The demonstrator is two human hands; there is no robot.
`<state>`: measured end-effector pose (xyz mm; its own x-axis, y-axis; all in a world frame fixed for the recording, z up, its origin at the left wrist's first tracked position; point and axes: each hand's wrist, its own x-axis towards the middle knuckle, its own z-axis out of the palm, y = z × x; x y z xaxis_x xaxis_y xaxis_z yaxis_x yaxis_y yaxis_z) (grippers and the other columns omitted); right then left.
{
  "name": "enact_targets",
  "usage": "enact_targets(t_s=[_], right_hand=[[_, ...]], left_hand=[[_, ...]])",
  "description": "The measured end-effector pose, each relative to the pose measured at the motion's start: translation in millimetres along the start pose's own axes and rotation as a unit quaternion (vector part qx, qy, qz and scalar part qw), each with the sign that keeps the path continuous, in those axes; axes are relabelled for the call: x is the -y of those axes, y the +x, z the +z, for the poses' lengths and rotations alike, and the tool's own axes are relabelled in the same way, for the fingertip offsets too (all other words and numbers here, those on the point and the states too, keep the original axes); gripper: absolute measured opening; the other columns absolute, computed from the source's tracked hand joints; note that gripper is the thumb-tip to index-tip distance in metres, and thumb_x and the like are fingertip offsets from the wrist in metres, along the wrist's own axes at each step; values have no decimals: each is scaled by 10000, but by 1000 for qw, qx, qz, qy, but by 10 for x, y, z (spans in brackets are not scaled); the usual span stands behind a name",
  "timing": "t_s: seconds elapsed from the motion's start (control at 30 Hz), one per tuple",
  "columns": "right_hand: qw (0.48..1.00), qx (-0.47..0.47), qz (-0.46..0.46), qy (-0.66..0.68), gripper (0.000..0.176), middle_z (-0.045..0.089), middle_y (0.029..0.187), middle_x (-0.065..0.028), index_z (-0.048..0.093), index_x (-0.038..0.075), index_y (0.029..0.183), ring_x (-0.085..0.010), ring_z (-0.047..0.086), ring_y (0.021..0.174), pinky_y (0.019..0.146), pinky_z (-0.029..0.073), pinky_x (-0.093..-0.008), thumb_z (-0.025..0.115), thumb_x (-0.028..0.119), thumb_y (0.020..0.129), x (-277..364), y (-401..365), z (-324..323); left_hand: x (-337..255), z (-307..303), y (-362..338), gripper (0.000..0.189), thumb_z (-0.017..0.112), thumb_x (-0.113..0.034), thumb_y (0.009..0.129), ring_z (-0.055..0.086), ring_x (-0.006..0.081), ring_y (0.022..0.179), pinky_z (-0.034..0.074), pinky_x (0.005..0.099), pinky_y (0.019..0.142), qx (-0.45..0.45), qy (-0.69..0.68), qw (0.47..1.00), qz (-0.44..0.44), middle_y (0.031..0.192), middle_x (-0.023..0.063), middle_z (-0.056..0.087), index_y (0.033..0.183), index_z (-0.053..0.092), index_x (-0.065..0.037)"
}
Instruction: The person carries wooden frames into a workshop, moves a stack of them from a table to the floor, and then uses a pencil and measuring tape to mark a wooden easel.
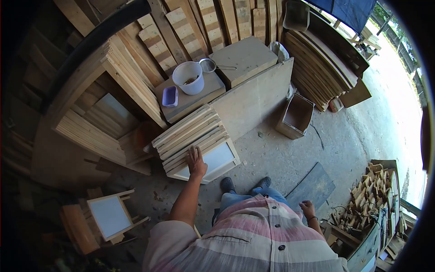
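Note:
A stack of wooden frames (pixel 192 132) leans in a slanted row at the centre left, the front one with a pale panel (pixel 219 158). On top of this front frame's edge lies my left hand (pixel 195 162), fingers stretched out and touching the wood. My right hand (pixel 307 208) hangs beside my body at the right, away from the frames, with its fingers curled; whether it holds anything is too small to make out.
Behind the frames, a low bench (pixel 199 102) carries a white bucket (pixel 188 78), a purple tub (pixel 170 96) and a strainer (pixel 207 65). A wooden box (pixel 297 116) and a dark board (pixel 311 187) lie on the floor. Wood scraps (pixel 369 195) fill the right side; a small frame (pixel 111 216) stands lower left.

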<state>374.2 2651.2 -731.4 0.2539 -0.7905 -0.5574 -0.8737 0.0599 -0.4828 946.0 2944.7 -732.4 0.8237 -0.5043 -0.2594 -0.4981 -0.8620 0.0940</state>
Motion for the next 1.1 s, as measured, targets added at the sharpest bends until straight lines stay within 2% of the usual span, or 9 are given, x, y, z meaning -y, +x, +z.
enact_targets(t_s=[0.3, 0.37, 0.47, 0.63, 0.73, 0.77, 0.8, 0.87, 1.1], right_hand=[[959, -17, 174, 222, 362, 696, 919, -103, 635, 17, 1088, -178, 659, 724, 566, 518, -323, 720, 266, 840, -1296, -510, -261], [938, -30, 213, 271, 344, 691, 911, -103, 637, 16, 1069, -177, 655, 732, 554, 521, -322, 716, 266, 846, -1842, -716, -355], [917, -27, 266, 297, 304, 653, 895, -80, 599, 67, 1103, -161, 632, 643, 474, 456, -292, 702, 228, 865, -2963, -1057, -439], [820, -72, 330, 461, 205, 620, 742, -52, 617, 8, 974, -124, 555, 543, 455, 425, -280, 683, 180, 886, -4990, -1622, -255], [875, -64, 315, 362, 217, 606, 687, -42, 620, -10, 918, -111, 541, 544, 463, 433, -273, 694, 191, 882, -5057, -1450, -640], [839, -62, 299, 451, 241, 620, 725, -38, 627, -12, 926, -100, 554, 591, 487, 440, -256, 700, 212, 879, -5015, -1279, -794], [920, -91, 186, 333, 242, 635, 790, -33, 626, 2, 966, -106, 572, 627, 491, 430, -237, 692, 220, 886, -4879, -1044, -1059], [870, -30, 280, 405, 270, 653, 885, -42, 624, 27, 1058, -123, 606, 680, 536, 439, -230, 686, 231, 894, -3810, -548, -1947], [921, -109, 107, 358, 324, 676, 964, -41, 602, 56, 1162, -128, 654, 800, 631, 477, -240, 663, 254, 913, -3060, 1685, -3833]], left_hand=[[-1022, 724, -1173, 846, 712, -345, 779, 147, 345, 1474, 179, 564, 1166, 141, 89, 980, 105, 1598, 132, 173, 1495, 317, -126], [-1535, 660, -1284, 726, 666, -337, 803, 306, 315, 1426, 285, 539, 1131, 372, 72, 913, 153, 1532, 141, 349, 1452, 403, -145], [-2248, 959, -1314, 637, 648, -346, 812, 486, 315, 1299, 385, 472, 1077, 422, 51, 888, 178, 1400, 169, 516, 1389, 485, -131], [-3657, 1179, -1508, 594, 688, -370, 793, 594, 354, 1143, 464, 406, 980, 327, -72, 916, 222, 1233, 199, 628, 1275, 575, -41], [-4584, 928, -1728, 565, 684, -386, 815, 609, 348, 1117, 467, 401, 968, 322, -140, 912, 213, 1224, 192, 636, 1251, 594, -39], [-4821, 977, -1765, 565, 684, -386, 815, 609, 348, 1117, 467, 401, 968, 320, -142, 912, 212, 1224, 192, 636, 1251, 594, -39], [-5028, 1067, -1772, 558, 679, -403, 826, 614, 345, 1107, 470, 402, 961, 317, -177, 906, 218, 1214, 188, 642, 1241, 601, -38], [-5446, 1052, -1742, 553, 673, -420, 836, 620, 343, 1097, 472, 404, 953, 313, -211, 899, 223, 1203, 184, 649, 1231, 608, -38], [-6607, 1604, -1033, 559, 679, -454, 821, 580, 344, 1173, 463, 411, 983, 381, -2, 894, 237, 1252, 188, 620, 1224, 624, -71]])
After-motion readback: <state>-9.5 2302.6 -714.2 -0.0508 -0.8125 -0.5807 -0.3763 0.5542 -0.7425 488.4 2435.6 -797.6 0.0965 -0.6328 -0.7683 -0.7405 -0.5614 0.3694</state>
